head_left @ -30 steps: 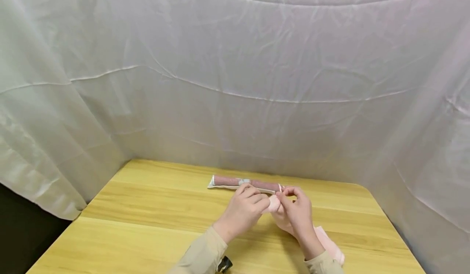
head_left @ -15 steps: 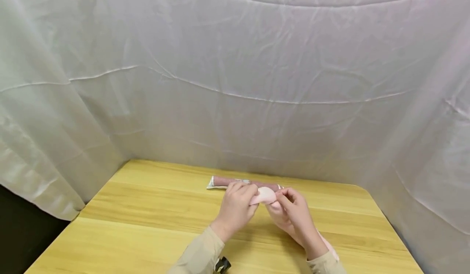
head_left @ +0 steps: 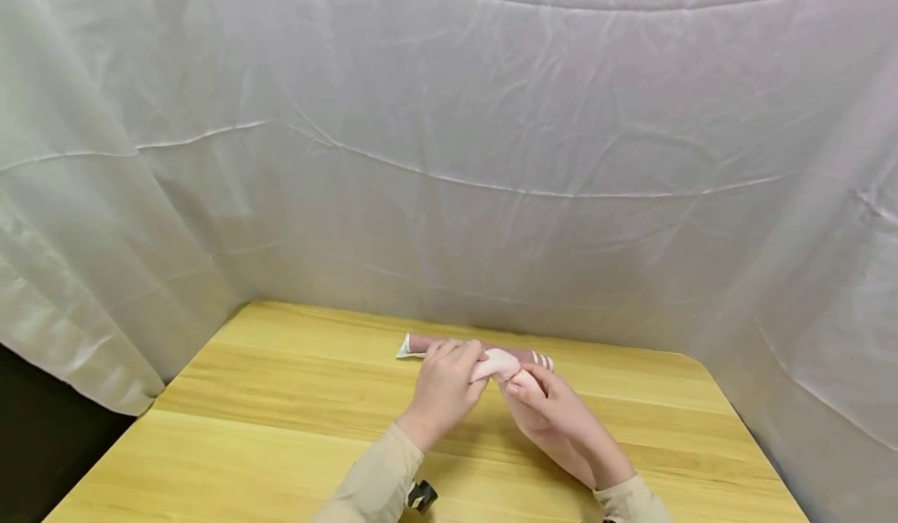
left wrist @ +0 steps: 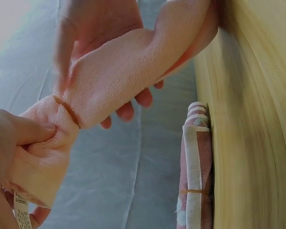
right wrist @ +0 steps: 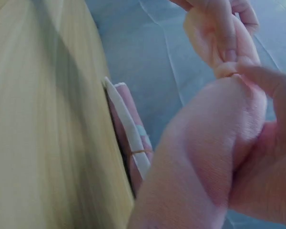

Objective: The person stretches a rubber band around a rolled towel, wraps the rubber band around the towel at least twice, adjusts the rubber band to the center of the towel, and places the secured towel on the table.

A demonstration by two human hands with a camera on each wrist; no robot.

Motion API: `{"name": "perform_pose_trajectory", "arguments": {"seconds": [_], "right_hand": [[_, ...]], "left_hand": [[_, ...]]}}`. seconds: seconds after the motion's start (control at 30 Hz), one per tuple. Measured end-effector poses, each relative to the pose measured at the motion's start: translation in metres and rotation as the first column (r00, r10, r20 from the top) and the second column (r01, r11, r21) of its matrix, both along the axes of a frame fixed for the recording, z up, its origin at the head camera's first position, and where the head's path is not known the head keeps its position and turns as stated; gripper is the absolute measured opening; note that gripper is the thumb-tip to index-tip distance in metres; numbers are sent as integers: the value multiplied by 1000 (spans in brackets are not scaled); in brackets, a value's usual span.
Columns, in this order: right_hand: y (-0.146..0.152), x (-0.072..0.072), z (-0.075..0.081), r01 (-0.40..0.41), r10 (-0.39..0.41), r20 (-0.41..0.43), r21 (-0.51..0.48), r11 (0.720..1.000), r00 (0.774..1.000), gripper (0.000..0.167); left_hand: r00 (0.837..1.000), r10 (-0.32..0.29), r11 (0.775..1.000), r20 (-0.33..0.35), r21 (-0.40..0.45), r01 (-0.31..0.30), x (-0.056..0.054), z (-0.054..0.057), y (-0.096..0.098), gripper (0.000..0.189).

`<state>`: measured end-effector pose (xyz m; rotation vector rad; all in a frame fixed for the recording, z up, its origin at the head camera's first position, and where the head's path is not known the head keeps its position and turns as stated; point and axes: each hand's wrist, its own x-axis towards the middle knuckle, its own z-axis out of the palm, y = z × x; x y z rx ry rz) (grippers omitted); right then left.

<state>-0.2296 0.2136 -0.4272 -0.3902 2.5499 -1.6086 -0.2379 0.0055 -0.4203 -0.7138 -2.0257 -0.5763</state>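
Observation:
A soft pink towel (left wrist: 119, 71), rolled long, has a thin brown rubber band (left wrist: 67, 110) round it near one end. My left hand (head_left: 443, 386) grips the short end beyond the band, thumb pressed into the pile; a white printed label (left wrist: 22, 212) hangs from that end. At the band, my right hand (head_left: 561, 406) holds the roll, with its thumb and index finger by the band and the other fingers behind the towel. The long part of the towel slants down under the right forearm, partly hidden by it in the head view.
A second rolled towel, dusky pink with white edges (head_left: 522, 354), lies at the back of the wooden table (head_left: 281, 398), with its own rubber band (left wrist: 194, 191). Pale curtains (head_left: 477, 157) hang behind and at both sides. A black object (head_left: 422, 496) shows by the left sleeve.
My left hand has moved a little left and up, holding the towel's end. The right hand has gone from pinching at the band to holding round the roll, and more towel shows between the hands.

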Motion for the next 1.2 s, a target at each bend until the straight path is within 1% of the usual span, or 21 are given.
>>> {"name": "perform_pose_trajectory", "arguments": {"seconds": [0.03, 0.1, 0.2, 0.27, 0.33, 0.4, 0.47, 0.53, 0.63, 0.7, 0.77, 0.9, 0.97, 1.07, 1.13, 1.2], "right_hand": [[0, 0, 0, 3, -3, -9, 6, 1000, 1000, 38], [-1, 0, -1, 36, -36, -31, 8, 999, 999, 35], [-2, 2, 0, 83, -82, -77, 15, 996, 994, 31], [-4, 3, -1, 114, -109, -120, 40, 993, 987, 28], [-6, 4, -3, 140, -125, -168, 83, 987, 978, 27], [-7, 4, -6, 150, -118, -220, 133, 980, 968, 28], [-8, 5, -8, 148, -99, -262, 174, 974, 960, 30], [-9, 5, -9, 141, -80, -292, 193, 971, 953, 32], [-10, 5, -9, 130, -67, -311, 188, 974, 948, 33], [-10, 6, -9, 131, -66, -320, 184, 974, 945, 33], [-10, 6, -8, 135, -67, -332, 186, 973, 941, 33], [-10, 6, -7, 158, -86, -348, 186, 970, 934, 32], [-11, 6, -6, 170, -107, -352, 153, 974, 930, 31], [-12, 6, -5, 167, -136, -368, 55, 984, 920, 28], [-12, 7, -5, 141, -135, -380, -10, 990, 915, 26], [-11, 7, -5, 111, -118, -406, -41, 993, 906, 25]], "left_hand": [[1000, 8, 1000, 11, -8, -8, 0, 0, 0, 21], [999, 22, 999, 40, -30, -21, 1, 1, 0, 22], [993, 47, 996, 111, -85, -37, 2, 2, 1, 23], [984, 59, 990, 167, -133, -37, 3, 3, 0, 27], [972, 73, 981, 224, -194, -29, 5, 4, 0, 32], [960, 79, 969, 270, -247, -10, 6, 6, 1, 38], [947, 79, 960, 310, -280, 12, 7, 6, 1, 41], [936, 77, 956, 343, -293, 29, 8, 7, 1, 42], [925, 63, 958, 375, -283, 50, 8, 6, 1, 42], [924, 49, 960, 379, -272, 61, 7, 5, 1, 40], [927, 31, 963, 373, -259, 73, 6, 4, 1, 36], [942, 10, 966, 336, -245, 77, 4, 1, 1, 28], [947, 7, 969, 321, -235, 73, 3, 1, 1, 26], [953, 8, 973, 302, -223, 62, 1, 1, 0, 25], [953, 10, 975, 302, -214, 58, 1, 1, 0, 26], [953, 12, 976, 302, -211, 55, 0, 1, -1, 26]]}}
